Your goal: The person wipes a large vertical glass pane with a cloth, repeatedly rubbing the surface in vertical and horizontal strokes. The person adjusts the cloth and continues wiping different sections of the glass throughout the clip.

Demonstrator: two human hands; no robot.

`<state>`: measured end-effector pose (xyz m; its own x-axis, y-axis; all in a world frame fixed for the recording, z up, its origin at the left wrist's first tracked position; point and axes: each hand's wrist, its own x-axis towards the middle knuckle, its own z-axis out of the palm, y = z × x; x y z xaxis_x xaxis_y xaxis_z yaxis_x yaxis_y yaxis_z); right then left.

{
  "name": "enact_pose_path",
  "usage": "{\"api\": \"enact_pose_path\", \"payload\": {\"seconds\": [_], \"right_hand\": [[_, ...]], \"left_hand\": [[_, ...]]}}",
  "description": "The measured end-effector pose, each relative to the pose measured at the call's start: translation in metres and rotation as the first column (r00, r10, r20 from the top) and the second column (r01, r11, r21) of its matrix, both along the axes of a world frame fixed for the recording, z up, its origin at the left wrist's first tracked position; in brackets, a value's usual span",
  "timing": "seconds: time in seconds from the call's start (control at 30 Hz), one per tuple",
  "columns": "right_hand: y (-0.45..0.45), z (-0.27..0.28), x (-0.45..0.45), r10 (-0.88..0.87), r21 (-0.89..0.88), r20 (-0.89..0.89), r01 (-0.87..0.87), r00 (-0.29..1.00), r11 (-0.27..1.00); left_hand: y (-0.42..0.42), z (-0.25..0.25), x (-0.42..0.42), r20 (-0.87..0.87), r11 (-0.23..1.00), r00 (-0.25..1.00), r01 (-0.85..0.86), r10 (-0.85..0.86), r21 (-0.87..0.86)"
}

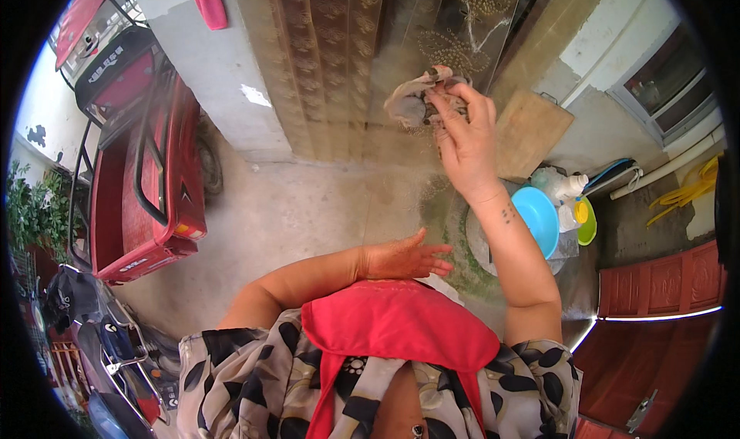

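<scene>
My right hand [467, 135] is raised in front of me, gripping a crumpled, stained cloth [410, 95]. The cloth is held before a clear plastic door curtain [445, 17] patterned with gold dots; whether it touches the plastic I cannot tell. Close to my chest, my left hand [404, 258] hangs with its fingers apart and nothing in it. Just below that hand is the red apron [399, 314] I wear over a patterned blouse.
A red cargo tricycle [144, 190] stands on the left, with a parked scooter [124, 352] nearer me. To the right are a blue basin [535, 222], plastic bottles [571, 214] and a wooden board [532, 132] leaning on the wall. A brown patterned curtain [329, 51] hangs ahead.
</scene>
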<state>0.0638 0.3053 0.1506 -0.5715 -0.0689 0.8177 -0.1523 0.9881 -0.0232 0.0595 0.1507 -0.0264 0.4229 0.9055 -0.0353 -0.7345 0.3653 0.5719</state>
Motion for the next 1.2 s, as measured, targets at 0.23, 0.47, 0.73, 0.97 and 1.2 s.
{"api": "enact_pose_path", "payload": {"seconds": [0.23, 0.47, 0.73, 0.97, 1.2], "right_hand": [[-0.068, -0.138, 0.057, 0.339, 0.050, 0.378, -0.385, 0.861, 0.922], [-0.045, -0.100, 0.016, 0.222, 0.234, 0.422, -0.342, 0.879, 0.910], [-0.065, -0.075, -0.001, -0.105, -0.102, 0.313, 0.143, 0.944, 0.984], [-0.118, -0.165, 0.065, 0.405, -0.025, 0.387, -0.429, 0.829, 0.903], [-0.069, -0.088, 0.039, -0.099, 0.095, 0.315, 0.072, 0.944, 0.993]], "left_hand": [[-0.008, -0.037, -0.020, 0.059, 1.000, 0.998, 0.017, -0.019, 0.026], [-0.021, -0.027, -0.032, 0.158, 0.999, 0.987, 0.034, -0.030, -0.026], [-0.032, -0.036, -0.035, 0.094, 0.995, 0.991, 0.099, -0.099, 0.006], [-0.042, -0.057, -0.047, 0.170, 0.988, 0.975, 0.149, -0.142, -0.033], [-0.054, -0.047, -0.023, 0.149, 0.991, 0.982, 0.123, -0.115, -0.048]]}}
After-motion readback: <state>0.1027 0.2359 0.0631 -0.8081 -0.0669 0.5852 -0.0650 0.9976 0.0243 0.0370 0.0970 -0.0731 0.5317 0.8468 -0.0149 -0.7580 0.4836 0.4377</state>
